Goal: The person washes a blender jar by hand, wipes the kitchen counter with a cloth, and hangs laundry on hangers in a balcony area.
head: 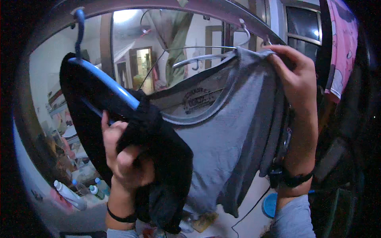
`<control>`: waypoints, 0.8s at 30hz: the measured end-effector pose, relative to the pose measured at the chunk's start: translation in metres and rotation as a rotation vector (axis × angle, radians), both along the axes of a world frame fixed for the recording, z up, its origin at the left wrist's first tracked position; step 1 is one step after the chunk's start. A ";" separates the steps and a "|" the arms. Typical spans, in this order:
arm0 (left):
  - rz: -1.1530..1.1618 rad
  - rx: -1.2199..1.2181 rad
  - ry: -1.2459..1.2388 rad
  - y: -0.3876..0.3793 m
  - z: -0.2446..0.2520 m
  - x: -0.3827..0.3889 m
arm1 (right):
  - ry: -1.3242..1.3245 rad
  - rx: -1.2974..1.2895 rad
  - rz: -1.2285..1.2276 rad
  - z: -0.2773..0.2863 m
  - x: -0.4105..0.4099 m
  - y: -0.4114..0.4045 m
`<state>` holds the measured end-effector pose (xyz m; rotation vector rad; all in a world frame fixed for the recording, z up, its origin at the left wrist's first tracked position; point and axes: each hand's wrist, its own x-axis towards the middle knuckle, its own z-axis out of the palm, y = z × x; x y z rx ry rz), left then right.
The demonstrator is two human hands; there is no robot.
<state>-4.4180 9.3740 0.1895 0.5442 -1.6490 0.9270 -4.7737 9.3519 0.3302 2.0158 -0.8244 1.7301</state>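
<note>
A grey T-shirt (pixel 214 139) with a dark print inside its neck hangs spread out before me. My right hand (pixel 294 71) pinches its shoulder at the upper right, beside a pale hanger hook. A black garment (pixel 169 148) hangs on a blue plastic hanger (pixel 110 80), whose hook goes up to the rail at the upper left. My left hand (pixel 128 154) is at the black garment, below the hanger, with bunched dark cloth between its fingers. A silvery hanger (pixel 199 59) shows behind the grey neckline. Where the two garments overlap, the black one hides part of the grey one.
A rail (pixel 208 12) runs across the top, in front of a window with a room behind it. Several bottles (pixel 70 193) stand on the ledge at the lower left. A pink patterned cloth (pixel 343 50) hangs at the right. A blue round thing (pixel 269 205) lies low, beside a thin cable.
</note>
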 end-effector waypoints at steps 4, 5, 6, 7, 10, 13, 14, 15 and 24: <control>0.082 0.032 0.007 0.000 -0.005 0.013 | 0.073 0.118 0.125 0.007 0.011 -0.010; 0.050 0.018 0.002 0.000 -0.006 0.015 | 0.077 0.141 0.148 0.003 0.011 -0.012; 0.041 0.027 0.001 0.000 -0.006 0.019 | 0.063 0.184 0.119 -0.002 0.009 -0.012; 0.014 0.031 0.012 -0.001 -0.006 0.022 | 0.037 0.225 0.121 -0.010 0.005 -0.011; 0.034 0.005 0.060 -0.002 -0.010 0.030 | 0.098 0.213 0.029 -0.039 -0.013 0.002; 0.153 0.060 0.003 0.003 -0.017 0.038 | 0.008 0.353 0.041 -0.075 -0.029 0.017; 0.146 0.068 0.019 0.001 -0.021 0.038 | 0.030 0.361 0.023 -0.085 -0.034 0.020; 0.142 0.077 0.034 0.000 -0.025 0.039 | 0.044 0.375 0.018 -0.095 -0.039 0.022; 0.325 -0.003 0.137 -0.011 -0.062 0.080 | 0.082 0.555 -0.133 -0.137 -0.127 0.027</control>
